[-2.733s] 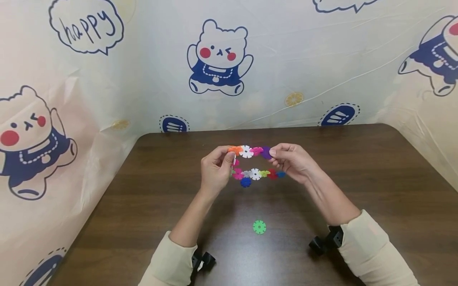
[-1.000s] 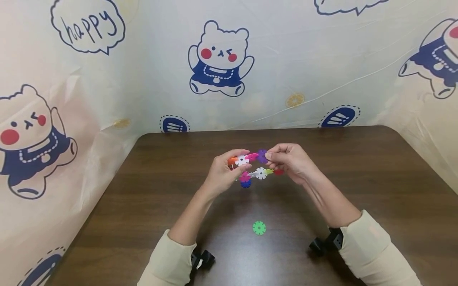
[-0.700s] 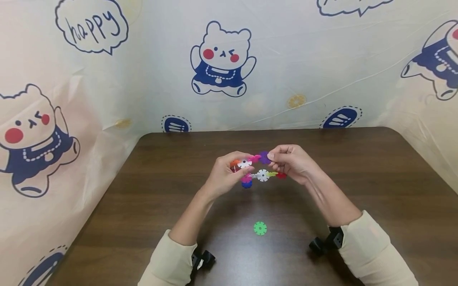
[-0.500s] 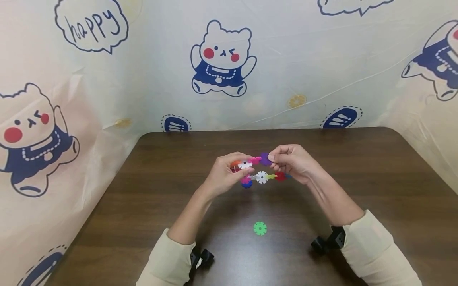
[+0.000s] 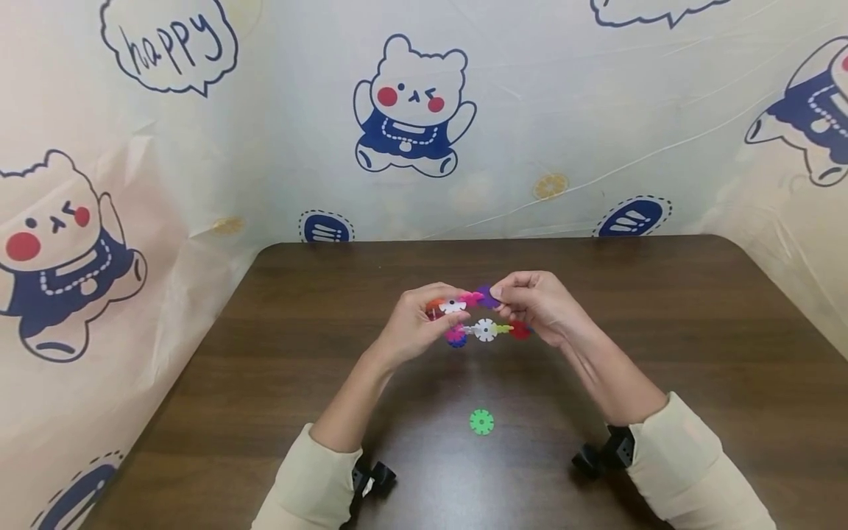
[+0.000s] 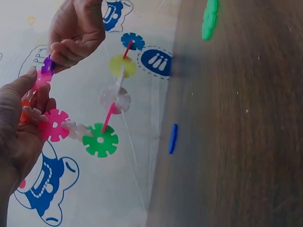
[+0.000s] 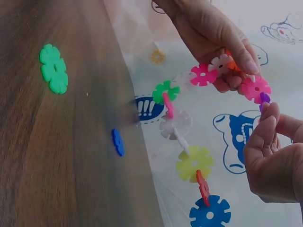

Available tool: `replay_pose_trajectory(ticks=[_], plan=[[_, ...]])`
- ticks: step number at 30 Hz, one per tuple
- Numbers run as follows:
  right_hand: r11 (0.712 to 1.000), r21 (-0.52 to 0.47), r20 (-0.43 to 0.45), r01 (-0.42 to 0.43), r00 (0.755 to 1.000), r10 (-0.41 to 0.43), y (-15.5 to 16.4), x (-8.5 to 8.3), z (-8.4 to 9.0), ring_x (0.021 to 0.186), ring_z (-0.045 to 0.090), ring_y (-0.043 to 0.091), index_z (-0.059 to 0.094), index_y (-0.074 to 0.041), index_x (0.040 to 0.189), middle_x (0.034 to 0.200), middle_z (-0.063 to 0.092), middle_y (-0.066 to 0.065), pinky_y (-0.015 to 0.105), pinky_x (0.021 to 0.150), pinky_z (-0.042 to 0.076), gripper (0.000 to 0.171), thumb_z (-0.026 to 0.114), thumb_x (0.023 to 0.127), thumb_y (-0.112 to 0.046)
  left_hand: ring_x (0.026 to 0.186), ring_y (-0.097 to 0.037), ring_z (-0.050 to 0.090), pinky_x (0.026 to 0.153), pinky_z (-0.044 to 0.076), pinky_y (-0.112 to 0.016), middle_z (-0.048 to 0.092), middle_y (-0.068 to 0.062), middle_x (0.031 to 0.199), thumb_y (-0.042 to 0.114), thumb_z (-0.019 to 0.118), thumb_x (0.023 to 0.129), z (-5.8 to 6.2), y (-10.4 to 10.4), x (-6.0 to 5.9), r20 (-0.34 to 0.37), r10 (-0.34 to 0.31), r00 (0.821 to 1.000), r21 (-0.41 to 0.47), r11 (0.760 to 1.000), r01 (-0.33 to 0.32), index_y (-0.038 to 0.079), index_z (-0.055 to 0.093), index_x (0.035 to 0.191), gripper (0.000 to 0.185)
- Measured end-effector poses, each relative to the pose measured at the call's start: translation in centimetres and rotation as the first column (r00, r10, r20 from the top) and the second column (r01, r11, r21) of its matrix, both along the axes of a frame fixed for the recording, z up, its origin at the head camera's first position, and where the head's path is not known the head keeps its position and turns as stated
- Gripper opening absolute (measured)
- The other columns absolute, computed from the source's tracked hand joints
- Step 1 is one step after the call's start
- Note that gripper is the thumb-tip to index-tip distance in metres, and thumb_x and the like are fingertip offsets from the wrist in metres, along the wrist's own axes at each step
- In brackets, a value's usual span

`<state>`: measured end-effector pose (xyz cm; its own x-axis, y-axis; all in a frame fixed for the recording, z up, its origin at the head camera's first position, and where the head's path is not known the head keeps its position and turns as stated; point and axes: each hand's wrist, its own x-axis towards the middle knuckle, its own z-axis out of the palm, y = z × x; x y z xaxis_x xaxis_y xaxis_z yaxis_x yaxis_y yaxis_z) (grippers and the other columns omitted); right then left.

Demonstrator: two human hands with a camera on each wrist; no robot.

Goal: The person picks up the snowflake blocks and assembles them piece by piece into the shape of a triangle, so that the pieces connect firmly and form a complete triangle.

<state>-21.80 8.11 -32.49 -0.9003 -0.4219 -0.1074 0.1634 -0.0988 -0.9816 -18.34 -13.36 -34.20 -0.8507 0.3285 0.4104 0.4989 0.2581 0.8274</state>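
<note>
A chain of interlocking snowflake discs hangs in a curve between and below the hands. My left hand (image 5: 414, 327) holds it around the orange and white discs, with the thumb by a pink disc (image 7: 256, 89). Between thumb and fingers of my right hand (image 5: 542, 305) is the purple disc (image 7: 265, 98) at one end, joined to that pink one. From the left hand the chain drops through a green disc (image 6: 100, 140), white and yellow (image 7: 194, 163) discs to a blue disc (image 7: 210, 213) at the loose end. The right fingers partly hide the purple disc.
On the brown table (image 5: 298, 353) lie a loose green disc (image 5: 481, 422), nearer the body, and a loose blue disc (image 6: 173, 138) below the chain. A patterned sheet (image 5: 503, 110) stands behind the table's far edge. Black cameras (image 5: 379, 480) sit on both wrists.
Since the earliest frame my left hand has moved right along the chain, from the orange disc to around the white one, closer to the right hand. The right hand keeps pinching the purple disc.
</note>
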Motion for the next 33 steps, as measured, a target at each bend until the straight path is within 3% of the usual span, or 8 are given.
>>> replay_pose_trajectory(ticks=[6, 12, 15, 18, 21, 26, 30, 33], plan=[[1.0, -0.008, 0.016, -0.017, 1.0, 0.018, -0.1, -0.2, -0.2, 0.055, 0.058, 0.009, 0.067, -0.009, 0.075, 0.064, 0.063, 0.002, 0.021, 0.058, 0.051, 0.021, 0.056, 0.091, -0.001, 0.078, -0.017, 0.062, 0.063, 0.056, -0.031, 0.068, -0.006, 0.101, 0.01, 0.074, 0.082, 0.2, -0.2, -0.1, 0.016, 0.025, 1.0, -0.026, 0.999, -0.024, 0.004, 0.07, 0.106, 0.026], [0.999, -0.033, 0.017, -0.032, 0.999, 0.033, 0.1, -0.7, -0.3, 0.058, 0.06, 0.01, 0.069, -0.01, 0.081, 0.068, 0.066, 0.003, 0.023, 0.06, 0.052, 0.016, 0.059, 0.093, -0.008, 0.069, -0.016, 0.059, 0.055, 0.053, -0.027, 0.069, -0.003, 0.1, 0.014, 0.076, 0.081, 0.4, -0.6, -0.6, 0.027, 0.104, 0.994, -0.018, 0.994, -0.104, 0.007, 0.071, 0.107, 0.028], [0.999, 0.004, -0.007, -0.053, 0.999, 0.053, 0.4, -0.8, -0.6, 0.06, 0.061, 0.01, 0.068, -0.005, 0.087, 0.07, 0.067, 0.003, 0.023, 0.061, 0.052, 0.012, 0.059, 0.093, -0.009, 0.063, -0.016, 0.057, 0.052, 0.049, -0.025, 0.069, -0.006, 0.097, 0.011, 0.076, 0.08, 0.5, -0.9, -0.7, 0.015, 0.142, 0.99, 0.018, 0.99, -0.142, 0.005, 0.071, 0.106, 0.028], [0.987, 0.12, -0.061, -0.11, 0.991, 0.118, 0.6, -0.8, -1.3, 0.062, 0.061, 0.012, 0.065, 0.003, 0.094, 0.073, 0.067, 0.005, 0.025, 0.061, 0.051, 0.013, 0.059, 0.093, -0.008, 0.063, -0.018, 0.057, 0.052, 0.048, -0.023, 0.069, -0.009, 0.094, 0.01, 0.076, 0.079, 0.5, -1.1, -0.8, 0.038, 0.185, 0.982, 0.051, 0.981, -0.187, 0.004, 0.07, 0.107, 0.029], [0.927, 0.312, -0.119, -0.207, 0.96, 0.254, 0.7, -0.6, -2.1, 0.065, 0.062, 0.015, 0.064, 0.007, 0.098, 0.076, 0.067, 0.007, 0.032, 0.065, 0.053, 0.018, 0.061, 0.091, -0.009, 0.066, -0.024, 0.059, 0.055, 0.05, -0.025, 0.068, -0.01, 0.091, 0.013, 0.076, 0.08, 0.5, -1.1, -0.9, 0.098, 0.219, 0.971, 0.079, 0.971, -0.227, 0.005, 0.069, 0.11, 0.031], [0.759, 0.545, -0.145, -0.356, 0.851, 0.504, 0.3, -0.1, -3.5, 0.065, 0.062, 0.02, 0.066, 0.005, 0.097, 0.075, 0.067, 0.008, 0.046, 0.067, 0.053, 0.019, 0.067, 0.086, -0.01, 0.069, -0.03, 0.063, 0.058, 0.053, -0.029, 0.067, -0.012, 0.086, 0.015, 0.076, 0.081, 0.8, -1.1, -0.9, 0.173, 0.248, 0.953, 0.124, 0.955, -0.271, 0.004, 0.067, 0.114, 0.035], [0.66, 0.628, -0.137, -0.412, 0.776, 0.615, -0.3, 0.5, -4.2, 0.061, 0.06, 0.024, 0.068, 0.002, 0.095, 0.065, 0.063, 0.005, 0.035, 0.058, 0.05, 0.017, 0.071, 0.082, -0.01, 0.064, -0.025, 0.062, 0.053, 0.049, -0.023, 0.067, -0.011, 0.079, 0.014, 0.075, 0.081, 0.9, -0.9, -1.0, 0.174, 0.262, 0.949, 0.144, 0.947, -0.288, 0.003, 0.067, 0.114, 0.036], [0.612, 0.665, -0.123, -0.427, 0.747, 0.654, -0.7, 1.0, -4.6, 0.057, 0.056, 0.019, 0.069, -0.001, 0.093, 0.058, 0.058, 0.0, 0.025, 0.053, 0.042, 0.013, 0.072, 0.081, -0.008, 0.058, -0.016, 0.059, 0.049, 0.045, -0.019, 0.065, -0.009, 0.074, 0.013, 0.076, 0.081, 1.0, -0.9, -1.0, 0.172, 0.272, 0.947, 0.15, 0.943, -0.297, 0.001, 0.067, 0.113, 0.035]])
